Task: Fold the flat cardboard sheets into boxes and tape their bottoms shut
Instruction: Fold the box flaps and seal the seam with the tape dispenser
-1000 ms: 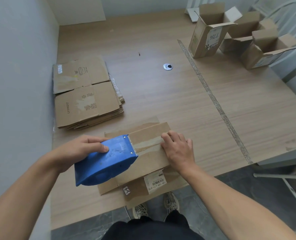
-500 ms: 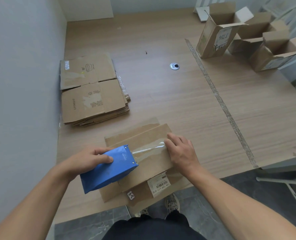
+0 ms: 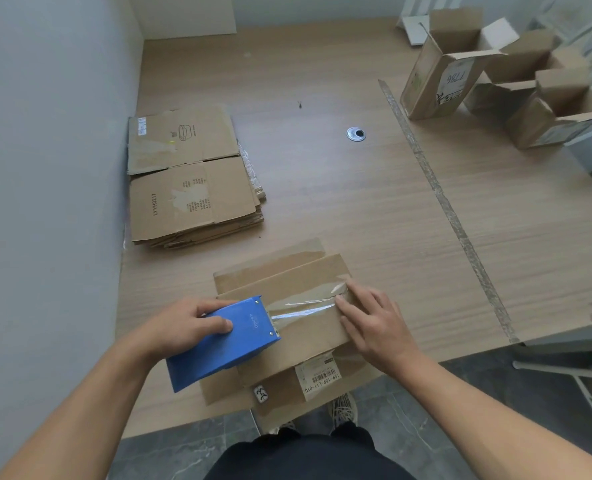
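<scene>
Taping bottom seam of box (image 3: 287,277) at near edge of desk (image 3: 357,202). Left grip (image 3: 187,325) clenched round blue dispenser (image 3: 234,346); right grip (image 3: 374,323) released, laid flat, pinning tape (image 3: 301,308) end. Best done low and straight along seam, anchor firm, ripples smoothed before cutting, overhang at both ends.

A pale wood-grain desk (image 3: 322,202) fills most of the view under soft, even light. A plain grey wall (image 3: 45,168) bounds it at 9 o'clock, and a white panel (image 3: 183,15) stands at the far edge near 11 o'clock. A round metal cable grommet (image 3: 356,134) sits toward 12 o'clock. A worn strip (image 3: 452,216) crosses the top from 1 to 4 o'clock. Dark grey stone-look floor tiles (image 3: 170,452) show at 6 o'clock, and white metal legs (image 3: 561,370) at 4 o'clock.
</scene>
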Available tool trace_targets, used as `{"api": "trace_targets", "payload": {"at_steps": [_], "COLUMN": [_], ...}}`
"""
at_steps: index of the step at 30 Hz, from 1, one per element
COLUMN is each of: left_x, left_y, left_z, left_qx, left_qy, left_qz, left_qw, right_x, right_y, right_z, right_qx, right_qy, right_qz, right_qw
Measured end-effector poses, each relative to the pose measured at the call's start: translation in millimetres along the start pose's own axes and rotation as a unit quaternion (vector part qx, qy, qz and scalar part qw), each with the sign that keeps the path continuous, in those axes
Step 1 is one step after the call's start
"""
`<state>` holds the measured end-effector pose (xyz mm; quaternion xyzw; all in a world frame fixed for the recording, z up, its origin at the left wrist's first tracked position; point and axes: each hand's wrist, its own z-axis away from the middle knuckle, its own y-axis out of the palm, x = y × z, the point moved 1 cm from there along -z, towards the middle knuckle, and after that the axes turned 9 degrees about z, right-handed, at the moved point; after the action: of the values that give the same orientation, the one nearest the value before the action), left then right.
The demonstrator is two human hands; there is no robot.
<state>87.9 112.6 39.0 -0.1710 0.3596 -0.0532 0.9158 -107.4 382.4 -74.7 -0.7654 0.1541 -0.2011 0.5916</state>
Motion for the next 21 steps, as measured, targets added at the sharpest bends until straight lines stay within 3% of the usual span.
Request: {"api": "trace_targets", "payload": {"at_steps": [7, 12, 16, 21], "left_x": [-2.2, -4.2, -6.3, -18.2], "left_y": [0.6, -2.2, -2.0, -5.8], "left_z": [3.0, 9.5, 20.9, 38.8], "left_qx": [-0.008, -0.007, 0.003, 0.0], "left_qy": [-0.007, -0.006, 0.003, 0.045], "left_qz": [-0.018, -0.019, -0.004, 0.004], "left_qw": [1.0, 1.0, 1.0, 0.999], "right_x": [19.3, 43.5, 42.2, 43.0], "right_y": [-19.5, -0.8, 8.1, 1.8], "right_z": [-16.4, -14.9, -5.9, -6.1], "right_qx": [0.036, 0.092, 0.143, 0.153], "right_qy": [0.053, -0.027, -0.022, -0.003], "right_qz": [0.047, 0.045, 0.021, -0.002], "right_qw": [0.997, 0.994, 0.989, 0.988]}}
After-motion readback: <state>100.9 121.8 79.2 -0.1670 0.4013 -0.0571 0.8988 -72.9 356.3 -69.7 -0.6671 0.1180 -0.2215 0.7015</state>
